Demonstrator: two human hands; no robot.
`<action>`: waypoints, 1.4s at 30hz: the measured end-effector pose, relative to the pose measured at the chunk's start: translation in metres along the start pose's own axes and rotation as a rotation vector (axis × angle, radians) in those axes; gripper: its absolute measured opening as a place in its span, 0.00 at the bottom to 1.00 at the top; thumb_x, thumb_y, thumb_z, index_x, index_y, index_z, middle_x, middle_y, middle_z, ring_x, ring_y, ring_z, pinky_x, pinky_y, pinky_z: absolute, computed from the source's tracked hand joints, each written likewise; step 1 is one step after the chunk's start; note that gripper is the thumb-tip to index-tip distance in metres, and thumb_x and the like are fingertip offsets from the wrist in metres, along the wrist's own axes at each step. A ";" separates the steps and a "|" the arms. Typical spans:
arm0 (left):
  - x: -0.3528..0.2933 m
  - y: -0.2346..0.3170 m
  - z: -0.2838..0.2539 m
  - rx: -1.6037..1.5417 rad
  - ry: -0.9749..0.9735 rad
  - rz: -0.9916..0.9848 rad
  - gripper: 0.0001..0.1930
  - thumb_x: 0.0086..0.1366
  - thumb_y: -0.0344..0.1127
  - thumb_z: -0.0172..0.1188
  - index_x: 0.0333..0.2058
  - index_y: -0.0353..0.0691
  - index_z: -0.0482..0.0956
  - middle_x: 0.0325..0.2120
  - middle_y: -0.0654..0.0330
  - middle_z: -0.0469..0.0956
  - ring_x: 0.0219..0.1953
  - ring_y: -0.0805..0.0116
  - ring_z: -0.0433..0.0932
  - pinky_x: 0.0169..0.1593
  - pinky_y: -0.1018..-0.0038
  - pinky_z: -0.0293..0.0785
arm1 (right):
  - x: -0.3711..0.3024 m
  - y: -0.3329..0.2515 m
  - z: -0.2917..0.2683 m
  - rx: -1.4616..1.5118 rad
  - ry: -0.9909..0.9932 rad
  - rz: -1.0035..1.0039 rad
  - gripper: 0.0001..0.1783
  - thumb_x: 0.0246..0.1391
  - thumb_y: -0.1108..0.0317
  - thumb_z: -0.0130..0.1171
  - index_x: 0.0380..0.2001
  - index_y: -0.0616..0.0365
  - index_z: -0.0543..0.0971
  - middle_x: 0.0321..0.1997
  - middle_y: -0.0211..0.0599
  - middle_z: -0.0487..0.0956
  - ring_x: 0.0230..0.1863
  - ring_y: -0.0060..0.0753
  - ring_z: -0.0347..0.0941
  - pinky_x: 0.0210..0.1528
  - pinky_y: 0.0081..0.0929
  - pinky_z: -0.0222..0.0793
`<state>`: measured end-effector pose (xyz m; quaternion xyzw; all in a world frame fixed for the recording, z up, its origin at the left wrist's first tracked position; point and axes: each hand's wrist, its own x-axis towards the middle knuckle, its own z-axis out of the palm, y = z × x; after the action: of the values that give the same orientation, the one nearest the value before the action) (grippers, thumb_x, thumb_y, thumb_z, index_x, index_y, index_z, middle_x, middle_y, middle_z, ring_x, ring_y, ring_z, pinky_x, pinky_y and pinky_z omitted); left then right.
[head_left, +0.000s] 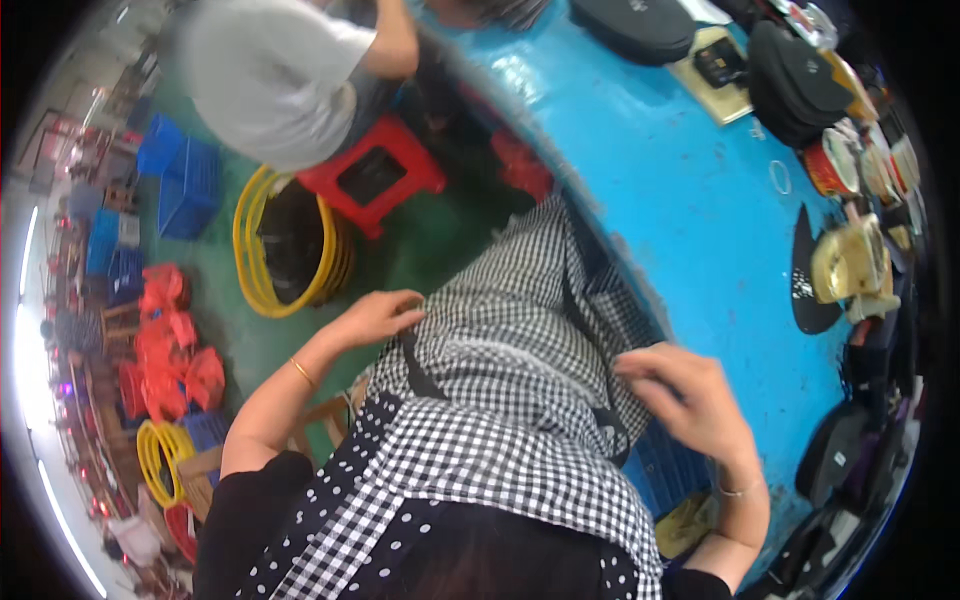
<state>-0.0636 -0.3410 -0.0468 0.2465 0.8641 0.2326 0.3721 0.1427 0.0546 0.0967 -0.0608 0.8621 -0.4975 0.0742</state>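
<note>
Left grip (pixel 380 318) at L edge of checked apron (pixel 500 360), fingers bent, tips at or just over the cloth; can't tell from my feed whether any fabric is pinched. Right grip (pixel 685 390) on R side of apron, near its edge: fingers half-bent, apart from thumb, nothing seen between. Contact w/ cloth there unclear to me.

Apron: spread over the lap btwn both grips, folds across middle, dark strap (pixel 422 370) lying on its L part.

Surroundings, all ref. apron: blue table (pixel 650 170) runs along R and beyond; on it, well R, black dotted piece (pixel 815 310) w/ tape roll (pixel 832 265) just beside, black case (pixel 795 85) farther off. Beyond L: red stool (pixel 412 160) w/ seated co-worker (pixel 275 85), yellow-ringed basket (pixel 243 250) next to stool.

Step in hand, my judgement: handling/settling the apron; neither grip is at the table items. Next move, if at the cloth, calls for a light fingertip pinch at each edge + even pull, so folds lie flat. If at table instead, I'd need R grip lifted clear of apron edge first; risk = snagging loose cloth.
</note>
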 end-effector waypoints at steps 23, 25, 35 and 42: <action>0.092 -0.065 0.000 -0.168 0.403 0.473 0.13 0.65 0.41 0.61 0.43 0.41 0.84 0.39 0.53 0.85 0.44 0.53 0.84 0.48 0.59 0.79 | 0.052 0.033 0.141 -1.570 -0.992 -0.060 0.09 0.58 0.66 0.59 0.32 0.43 0.88 0.37 0.26 0.83 0.40 0.25 0.80 0.32 0.27 0.65; 0.095 -0.152 -0.009 -0.268 0.447 0.203 0.15 0.63 0.42 0.62 0.45 0.43 0.84 0.39 0.54 0.86 0.46 0.52 0.84 0.51 0.59 0.79 | 0.061 0.024 0.143 -1.546 -0.983 0.063 0.09 0.57 0.65 0.60 0.29 0.42 0.89 0.34 0.25 0.84 0.38 0.25 0.81 0.32 0.28 0.66; 0.044 -0.437 0.043 -0.093 0.420 -0.762 0.46 0.58 0.49 0.71 0.71 0.44 0.59 0.65 0.44 0.68 0.68 0.46 0.68 0.66 0.53 0.70 | 0.079 -0.086 0.097 -0.944 -0.630 0.228 0.06 0.43 0.73 0.64 0.28 0.56 0.78 0.23 0.37 0.77 0.29 0.45 0.78 0.33 0.41 0.72; 0.068 -0.489 0.057 -0.196 0.429 -0.851 0.52 0.57 0.53 0.71 0.74 0.47 0.53 0.70 0.47 0.62 0.72 0.48 0.62 0.71 0.53 0.64 | 0.092 -0.163 0.105 -0.853 -0.538 0.398 0.05 0.58 0.72 0.57 0.38 0.52 0.76 0.35 0.36 0.77 0.39 0.43 0.77 0.44 0.45 0.78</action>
<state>-0.1852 -0.6649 -0.4042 -0.2184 0.9195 0.1854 0.2693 0.0771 -0.1318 0.1803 -0.0461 0.9331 -0.0466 0.3537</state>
